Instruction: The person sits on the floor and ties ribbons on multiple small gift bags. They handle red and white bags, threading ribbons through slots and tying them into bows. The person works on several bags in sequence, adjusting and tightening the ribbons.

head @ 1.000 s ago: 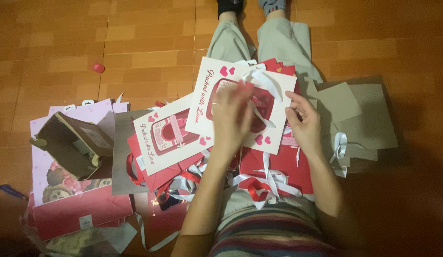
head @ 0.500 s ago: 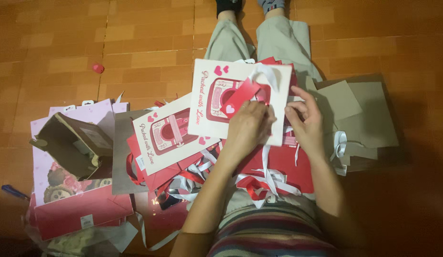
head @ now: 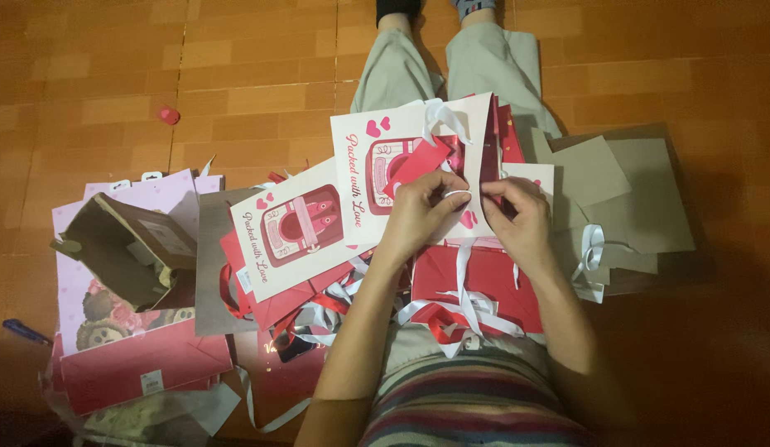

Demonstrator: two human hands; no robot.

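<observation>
Both hands have closed together at frame centre: left hand [head: 420, 213] and right hand [head: 517, 217] fingers pinch the white ribbon [head: 456, 195] on the white gift bag [head: 377, 170].

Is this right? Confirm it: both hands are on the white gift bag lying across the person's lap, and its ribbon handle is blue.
Not quite. In the head view, the left hand and right hand are indeed on the white gift bag across the lap, but its ribbon handle is white, not blue. The rest stands.
</observation>
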